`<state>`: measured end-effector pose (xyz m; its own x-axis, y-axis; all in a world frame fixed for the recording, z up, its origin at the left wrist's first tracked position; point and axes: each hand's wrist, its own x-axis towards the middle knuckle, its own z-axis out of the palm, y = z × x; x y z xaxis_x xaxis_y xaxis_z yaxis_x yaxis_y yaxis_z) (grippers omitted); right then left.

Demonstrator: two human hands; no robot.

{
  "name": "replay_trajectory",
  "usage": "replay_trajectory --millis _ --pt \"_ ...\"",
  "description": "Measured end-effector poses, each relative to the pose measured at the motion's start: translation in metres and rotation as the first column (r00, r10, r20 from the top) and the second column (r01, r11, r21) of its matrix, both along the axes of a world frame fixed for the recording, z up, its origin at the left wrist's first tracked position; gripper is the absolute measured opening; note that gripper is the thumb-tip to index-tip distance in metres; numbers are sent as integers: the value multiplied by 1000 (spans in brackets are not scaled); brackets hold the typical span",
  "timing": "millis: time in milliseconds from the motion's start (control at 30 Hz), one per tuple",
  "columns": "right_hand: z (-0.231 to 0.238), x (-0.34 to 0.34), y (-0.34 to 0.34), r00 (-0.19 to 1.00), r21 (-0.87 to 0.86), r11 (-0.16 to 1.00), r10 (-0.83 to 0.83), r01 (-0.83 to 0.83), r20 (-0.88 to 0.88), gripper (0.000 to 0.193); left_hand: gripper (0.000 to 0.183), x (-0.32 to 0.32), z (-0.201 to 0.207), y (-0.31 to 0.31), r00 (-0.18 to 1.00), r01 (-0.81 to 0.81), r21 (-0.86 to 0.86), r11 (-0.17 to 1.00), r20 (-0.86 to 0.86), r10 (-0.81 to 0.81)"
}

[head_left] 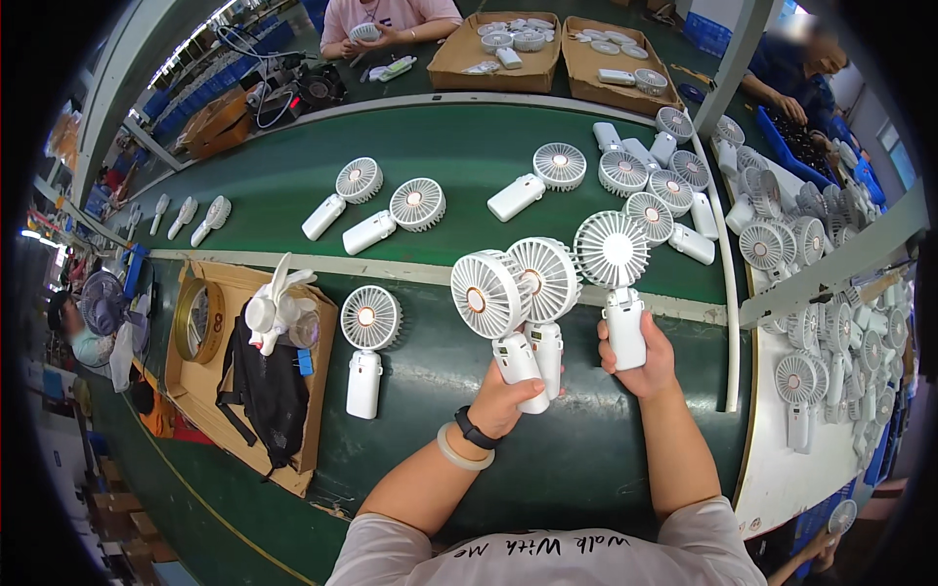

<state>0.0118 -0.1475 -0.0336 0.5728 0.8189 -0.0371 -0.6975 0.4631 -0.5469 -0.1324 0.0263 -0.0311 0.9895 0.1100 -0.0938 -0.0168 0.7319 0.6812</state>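
Two white handheld fans are gripped together in my left hand point(500, 402), their round grilles overlapping. The nearer of them is a handheld fan point(486, 293) with a copper-coloured centre; the other handheld fan point(547, 280) shows just behind it. My right hand point(640, 357) is wrapped round the handle of a third handheld fan point(613, 249), held upright with its back toward me. To the left of my hands, a separate handheld fan point(371, 317) lies on the green work surface point(440, 449). A dark band and a pale bangle circle my left wrist.
Several fans lie along the green belt point(469, 146), clustered at its right end. Many more fill the white side table point(782, 469). A cardboard tray point(313, 430) with a black bag stands left. Across the belt, a person point(391, 21) holds a fan head near cardboard boxes point(493, 80).
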Motion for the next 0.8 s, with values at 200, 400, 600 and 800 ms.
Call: replay_trajectory --millis 200,400,600,800 --pt "14 -6 -1 1000 10 1000 -14 14 22 63 74 1 6 -4 999 -39 -18 999 -28 39" --pt "14 -8 4 997 -139 989 -31 41 75 63 77 0 7 -3 997 -35 -11 999 -63 35" --pt "15 -7 3 999 -84 997 2 0 32 46 75 -1 3 -3 997 -37 -14 999 -67 36" --pt "8 -7 4 1000 -39 999 -22 21 -11 52 67 0 6 -4 998 -36 2 999 -61 36"
